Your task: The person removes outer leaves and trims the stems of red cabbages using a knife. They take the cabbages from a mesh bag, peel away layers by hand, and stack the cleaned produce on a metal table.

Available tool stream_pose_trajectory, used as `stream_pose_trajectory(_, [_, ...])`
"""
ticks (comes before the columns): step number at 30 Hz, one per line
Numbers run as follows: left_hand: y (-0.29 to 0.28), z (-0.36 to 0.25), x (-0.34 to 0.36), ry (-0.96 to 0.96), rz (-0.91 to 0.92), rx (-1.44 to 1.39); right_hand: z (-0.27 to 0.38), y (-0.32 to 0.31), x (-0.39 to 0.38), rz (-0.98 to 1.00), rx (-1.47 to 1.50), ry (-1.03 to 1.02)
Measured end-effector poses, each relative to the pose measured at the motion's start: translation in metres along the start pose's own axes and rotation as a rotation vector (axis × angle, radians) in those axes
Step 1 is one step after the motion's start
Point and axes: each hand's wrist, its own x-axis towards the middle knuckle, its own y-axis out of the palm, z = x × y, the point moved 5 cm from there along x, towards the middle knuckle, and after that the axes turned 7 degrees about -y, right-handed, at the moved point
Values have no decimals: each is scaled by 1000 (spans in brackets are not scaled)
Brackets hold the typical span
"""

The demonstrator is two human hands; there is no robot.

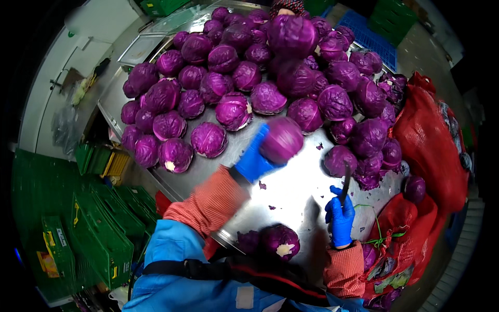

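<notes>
My left hand (254, 156), in a blue glove, grips a red cabbage (283, 140) above the middle of the metal table (234, 200); the cabbage is blurred by motion. In a blue glove too, my right hand (341, 221) is closed round a knife (346, 179), its dark blade pointing up and away from me. Just beyond the blade sits another red cabbage (339, 160). At the near table edge rests a cabbage with a pale cut stem (282, 243), a dark purple piece (248, 241) beside it.
Many red cabbages (215, 87) cover the far part of the table. Red mesh sacks (426, 151) line its right side. Green crates (99, 234) stand at the left, a blue pallet (369, 41) at the far right. Another person's hand (286, 11) shows at the far edge.
</notes>
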Motion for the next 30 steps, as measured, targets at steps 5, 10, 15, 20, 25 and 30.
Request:
stream_pose_trajectory(5, [34, -99, -11, 125, 109, -296, -41, 3, -12, -20, -144, 104])
stream_pose_trajectory(10, [65, -105, 20, 259, -124, 101, -30, 15, -10, 28, -270, 133])
stream_pose_trajectory(15, [107, -128, 81, 181, -171, 300, -32, 11, -9, 21, -331, 126])
stream_pose_trajectory(20, [112, -136, 107, 151, -48, 454, -40, 10, -16, -9, -316, 106])
stream_pose_trajectory(25, [96, -83, 61, -29, 98, -69, -16, 9, -4, 8, -292, 93])
stream_pose_trajectory(30, [86, 6, 7, -223, 78, -140, 28, 8, 21, -39, -75, -139])
